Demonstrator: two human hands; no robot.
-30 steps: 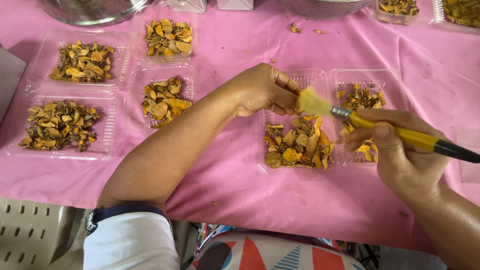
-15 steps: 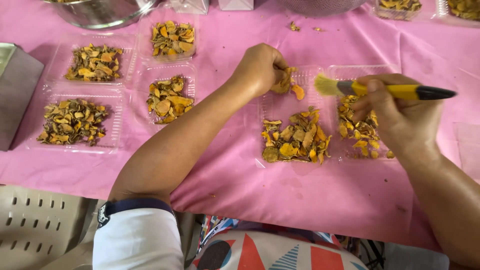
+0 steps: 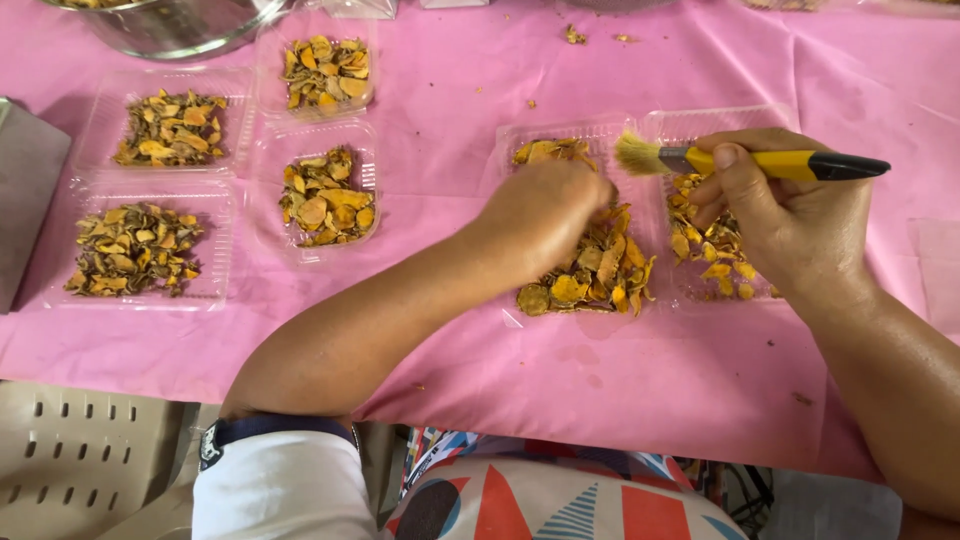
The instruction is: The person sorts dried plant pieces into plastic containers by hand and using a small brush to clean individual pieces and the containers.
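Observation:
My left hand (image 3: 545,215) is down in a clear plastic tray (image 3: 520,135) heaped with dried orange-yellow slices (image 3: 590,275), its fingers curled into the pile. My right hand (image 3: 785,215) grips a paintbrush with a yellow and black handle (image 3: 800,164), held level above a second clear tray (image 3: 700,122) of the same slices (image 3: 715,255). The pale bristles (image 3: 638,154) point left, close to my left hand's knuckles.
Four more clear trays of dried slices (image 3: 328,195) lie on the pink tablecloth (image 3: 470,60) at the left. A metal bowl (image 3: 175,25) stands at the back left, a grey box (image 3: 25,190) at the left edge. A beige plastic chair (image 3: 85,460) is below.
My left hand went from holding a slice up near the brush down into the pile in the tray. The brush has levelled and stays above the right tray.

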